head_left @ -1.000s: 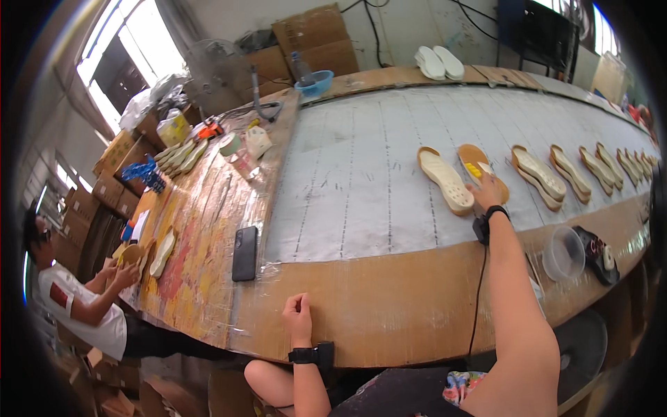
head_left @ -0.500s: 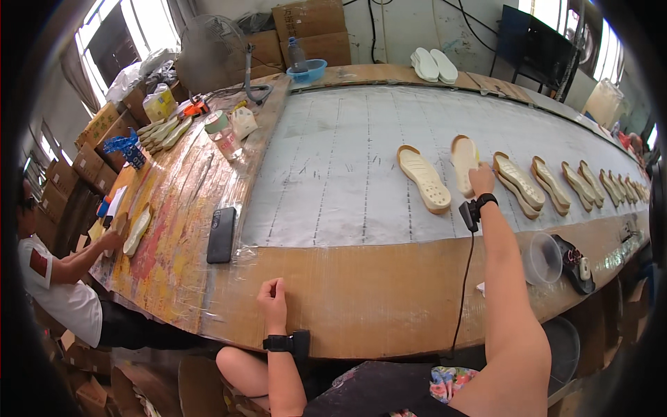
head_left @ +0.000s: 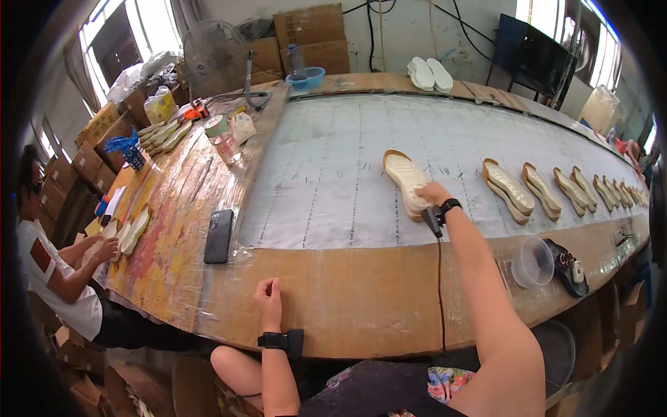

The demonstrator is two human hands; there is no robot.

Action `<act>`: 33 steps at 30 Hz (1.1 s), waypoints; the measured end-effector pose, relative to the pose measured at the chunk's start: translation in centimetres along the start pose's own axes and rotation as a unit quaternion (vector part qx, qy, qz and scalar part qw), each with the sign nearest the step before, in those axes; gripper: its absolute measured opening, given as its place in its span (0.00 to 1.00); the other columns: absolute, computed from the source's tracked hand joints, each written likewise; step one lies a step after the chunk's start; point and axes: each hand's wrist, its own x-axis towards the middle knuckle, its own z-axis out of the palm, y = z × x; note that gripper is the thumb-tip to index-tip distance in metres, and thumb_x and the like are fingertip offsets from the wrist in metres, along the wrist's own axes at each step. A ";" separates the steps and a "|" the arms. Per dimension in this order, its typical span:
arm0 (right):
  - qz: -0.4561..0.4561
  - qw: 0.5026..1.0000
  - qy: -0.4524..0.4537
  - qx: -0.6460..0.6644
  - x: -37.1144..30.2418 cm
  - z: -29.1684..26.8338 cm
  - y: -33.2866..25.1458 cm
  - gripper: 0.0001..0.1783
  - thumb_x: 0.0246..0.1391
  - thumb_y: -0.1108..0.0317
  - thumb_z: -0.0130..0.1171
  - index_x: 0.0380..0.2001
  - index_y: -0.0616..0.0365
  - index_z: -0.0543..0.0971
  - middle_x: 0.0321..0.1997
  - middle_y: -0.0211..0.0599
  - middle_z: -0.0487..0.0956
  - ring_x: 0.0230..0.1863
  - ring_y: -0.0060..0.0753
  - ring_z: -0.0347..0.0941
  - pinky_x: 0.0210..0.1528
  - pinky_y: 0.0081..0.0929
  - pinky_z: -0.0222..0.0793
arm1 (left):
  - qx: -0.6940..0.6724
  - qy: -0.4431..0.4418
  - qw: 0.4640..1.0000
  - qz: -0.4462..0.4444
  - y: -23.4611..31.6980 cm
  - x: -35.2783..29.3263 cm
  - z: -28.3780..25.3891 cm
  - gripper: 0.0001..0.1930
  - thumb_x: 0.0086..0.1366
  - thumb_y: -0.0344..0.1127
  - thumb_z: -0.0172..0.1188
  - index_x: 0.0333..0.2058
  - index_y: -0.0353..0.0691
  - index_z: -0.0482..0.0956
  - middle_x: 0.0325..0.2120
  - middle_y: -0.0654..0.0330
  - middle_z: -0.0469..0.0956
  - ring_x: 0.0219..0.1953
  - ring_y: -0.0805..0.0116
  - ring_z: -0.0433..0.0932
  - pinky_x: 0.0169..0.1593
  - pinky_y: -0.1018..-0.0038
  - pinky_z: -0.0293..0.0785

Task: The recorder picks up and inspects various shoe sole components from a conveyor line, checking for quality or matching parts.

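Note:
My right hand is at the lower end of a cream shoe sole with a brown edge, its fingers closed against the sole's side. The sole lies on the pale, line-marked sheet; whether a second one lies beneath it, I cannot tell. To its right a pair of overlapping soles begins a row of several more, smaller toward the far right. My left hand rests in a loose fist on the brown cardboard edge of the table, with nothing visible in it.
A black phone lies to the left. At the right front are a clear plastic tub and a dark sandal. Another person handles soles at the far left. White soles stand at the back; a cable hangs from my right wrist.
My right hand has moved left with the sole it held, from the separate spot beside the left sole to that sole's place. The two no longer lie apart. My left hand stays put.

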 end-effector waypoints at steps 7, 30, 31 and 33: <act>0.107 0.925 0.123 0.344 -0.6 5.3 -6.3 0.25 0.38 0.66 0.59 0.40 0.73 0.72 0.41 0.50 0.75 0.39 0.42 0.74 0.38 0.34 0.71 | 0.022 -0.007 1.000 0.010 1.3 -0.5 -0.2 0.08 0.58 0.33 0.57 0.29 0.32 0.76 0.21 0.63 0.74 0.23 0.76 0.69 0.29 0.78 0.67; -0.132 0.834 -0.244 0.478 -24.5 0.0 -29.6 0.27 0.57 0.63 0.48 0.57 0.66 0.60 0.44 0.37 0.74 0.41 0.21 0.72 0.43 0.18 0.68 | -0.423 -0.084 0.883 -0.184 15.5 -3.9 2.5 0.26 0.66 0.41 0.46 0.57 0.34 0.52 0.48 0.53 0.66 0.49 0.62 0.69 0.49 0.66 0.69; -0.191 0.872 -0.210 0.400 -25.1 -0.4 -30.4 0.30 0.57 0.60 0.49 0.57 0.68 0.59 0.49 0.42 0.72 0.48 0.26 0.69 0.48 0.21 0.65 | -0.450 -0.068 0.874 -0.172 14.7 -3.6 3.0 0.25 0.66 0.41 0.45 0.56 0.33 0.54 0.48 0.52 0.67 0.48 0.60 0.70 0.49 0.64 0.70; -0.267 0.876 -0.047 0.399 -26.3 0.1 -30.1 0.40 0.49 0.60 0.59 0.59 0.68 0.54 0.57 0.49 0.65 0.54 0.31 0.65 0.51 0.24 0.63 | -0.492 -0.042 0.850 -0.186 14.7 -3.6 3.0 0.22 0.67 0.44 0.39 0.54 0.33 0.58 0.48 0.51 0.67 0.47 0.58 0.72 0.49 0.62 0.71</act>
